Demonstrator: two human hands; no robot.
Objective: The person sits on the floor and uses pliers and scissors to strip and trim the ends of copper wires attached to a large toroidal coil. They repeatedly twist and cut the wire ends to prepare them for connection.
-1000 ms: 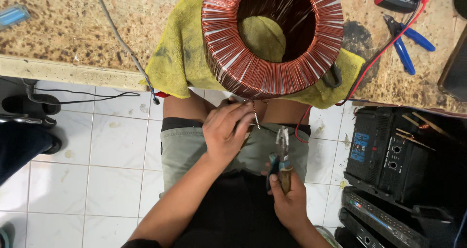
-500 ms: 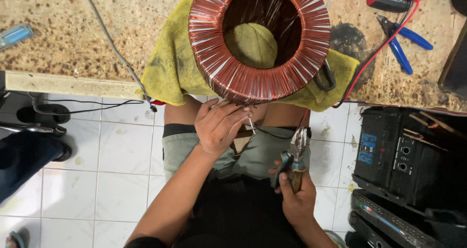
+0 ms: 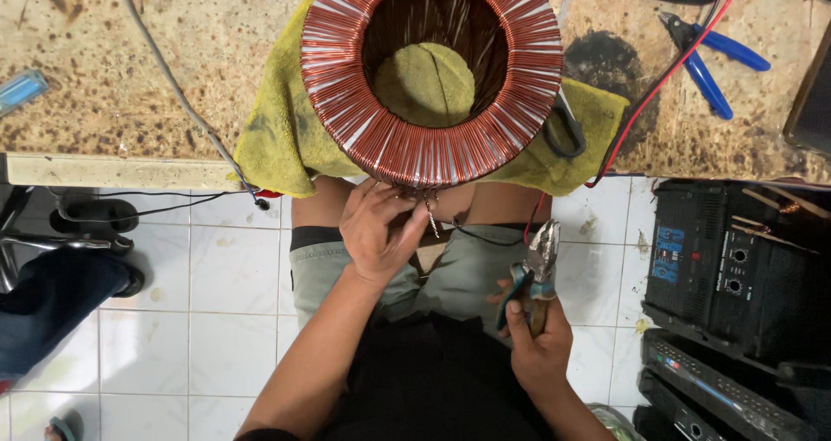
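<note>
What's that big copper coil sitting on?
The copper coil rests on a yellow cloth spread over the workbench. The cloth shows through the coil's hollow centre; how it lies directly beneath the windings is hidden.

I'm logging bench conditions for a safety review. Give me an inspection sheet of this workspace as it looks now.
Surface: worn, stained wooden bench.
Job's things: copper coil ring on yellow cloth; twisted wire ends hang at its near edge.
Clutter: blue-handled pliers, blue tool.
Grippers: left hand at the wire ends; right hand holds cutters.
Cables: grey cable, red lead.
Surroundings: tiled floor, black electronic units.
</note>
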